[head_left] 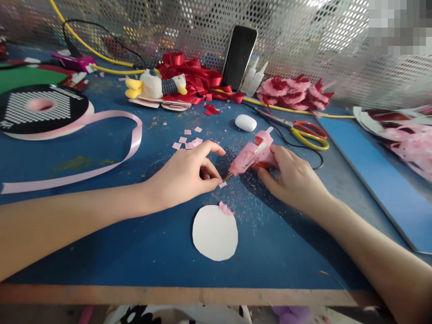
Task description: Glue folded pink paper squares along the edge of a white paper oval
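- Pinching a pink square (pixel 222 185) between left hand (pixel 184 173) thumb and fingertip; other fingers curled, spread off it.
- Clamping right hand (pixel 293 175) round handle of pink glue gun (pixel 248 157), between the two hands, nozzle (pixel 228 177) aimed down toward left fingertips.
- Bringing nozzle right up to the square; cannot tell if touching.
- Keeping hands apart from each other, glue gun bridging the gap.
- Lying flat on blue table (pixel 118 256), nearer the body than both hands and between them: white disc (pixel 215 234), with pink tuft (pixel 225 209) on its far edge.
- Scattered just beyond left hand: loose squares (pixel 189 143).
- Left of left hand: spool (pixel 18 128), with pale pink ribbon (pixel 137 135) curling out toward the forearm.
- Beyond left hand: stuffed toy (pixel 153 85) on its side, in front of red ribbon (pixel 202 76).
- Beyond glue gun: white case (pixel 245 123); farther back, phone (pixel 239 56) leaning upright, small bottles (pixel 254 78) beside it.
- Beyond right hand: scissors (pixel 305 135), pink-and-red flowers (pixel 293 92) farther off.
- Right of right hand: blue board (pixel 378 180), slanting past forearm.
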